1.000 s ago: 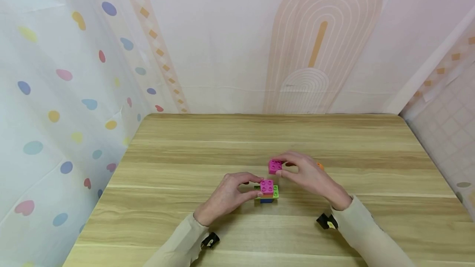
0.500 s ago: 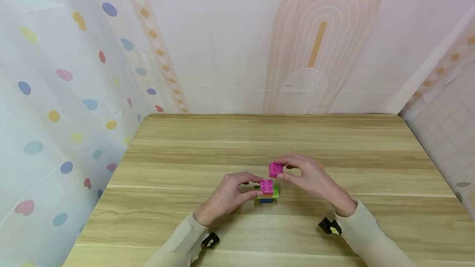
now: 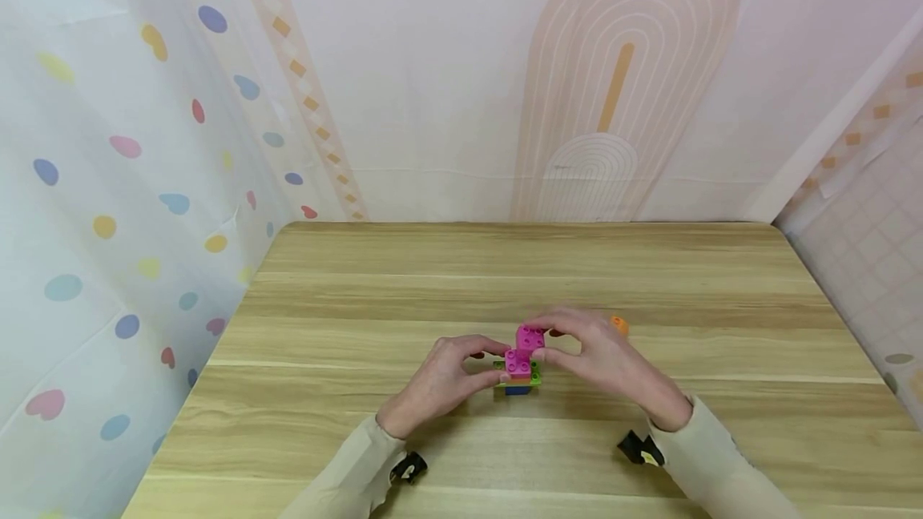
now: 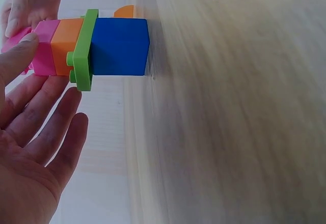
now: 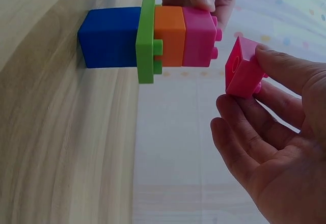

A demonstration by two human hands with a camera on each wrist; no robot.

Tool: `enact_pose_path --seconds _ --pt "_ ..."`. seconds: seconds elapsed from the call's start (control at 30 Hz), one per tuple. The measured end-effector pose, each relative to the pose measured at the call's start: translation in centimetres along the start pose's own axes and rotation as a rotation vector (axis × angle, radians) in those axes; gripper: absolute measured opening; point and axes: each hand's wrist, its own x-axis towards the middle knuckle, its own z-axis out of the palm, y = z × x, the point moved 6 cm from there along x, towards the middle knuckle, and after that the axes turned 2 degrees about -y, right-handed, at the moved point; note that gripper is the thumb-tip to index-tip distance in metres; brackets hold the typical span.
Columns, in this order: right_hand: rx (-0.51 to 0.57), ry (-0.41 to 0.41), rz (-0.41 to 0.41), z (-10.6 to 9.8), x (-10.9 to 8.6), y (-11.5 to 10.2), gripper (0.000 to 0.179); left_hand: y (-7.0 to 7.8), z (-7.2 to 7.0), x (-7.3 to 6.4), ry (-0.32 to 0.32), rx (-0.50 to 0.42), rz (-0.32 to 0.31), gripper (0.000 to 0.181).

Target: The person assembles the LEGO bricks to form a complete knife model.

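Observation:
A small upright tower of toy building blocks stands on the table. At its base is a blue block (image 5: pixel 109 38), topped by a thin green plate (image 5: pixel 145 40), an orange block (image 5: pixel 169 35) and a pink block (image 5: pixel 197 38). My left hand (image 3: pixel 450 375) pinches the tower near its pink top between thumb and fingers. Between the thumb and fingers of my right hand (image 3: pixel 598 347) is a second pink block (image 5: pixel 244 68), tilted, with its hollow underside facing the tower's studs. A gap separates the two pink blocks in the right wrist view.
An orange piece (image 3: pixel 618 325) lies on the wooden table (image 3: pixel 404 287) behind my right hand. Black devices (image 3: pixel 409 468) sit at both wrists. A patterned curtain (image 3: pixel 433 86) hangs behind the table and along its left side.
My right hand has brought its pink block slightly nearer and left, so it now overlaps the tower's top in the head view. More of the orange piece shows. My left hand has stayed put.

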Motion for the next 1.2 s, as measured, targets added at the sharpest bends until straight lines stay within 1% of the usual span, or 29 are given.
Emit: enact_pose_path --seconds 0.3,0.5,0.67,1.0,1.2 --pt "-0.008 -0.013 -0.038 0.6 -0.1 -0.4 0.033 0.1 -0.1 0.0 0.013 0.017 0.040 0.028" --pt "-0.018 -0.037 -0.040 1.1 -0.1 -0.4 0.033 0.0 0.0 0.1 0.013 0.022 0.038 0.027" --pt "0.013 -0.054 -0.033 1.5 -0.2 -0.3 0.033 0.0 -0.1 0.2 0.013 0.027 0.030 0.028" --pt "-0.011 -0.020 -0.092 1.8 -0.2 -0.8 0.029 0.0 -0.1 0.1 0.010 0.032 0.031 0.028" --pt "-0.003 0.006 -0.129 1.8 -0.1 -1.1 0.025 0.0 -0.1 0.2 0.006 0.039 0.042 0.027"
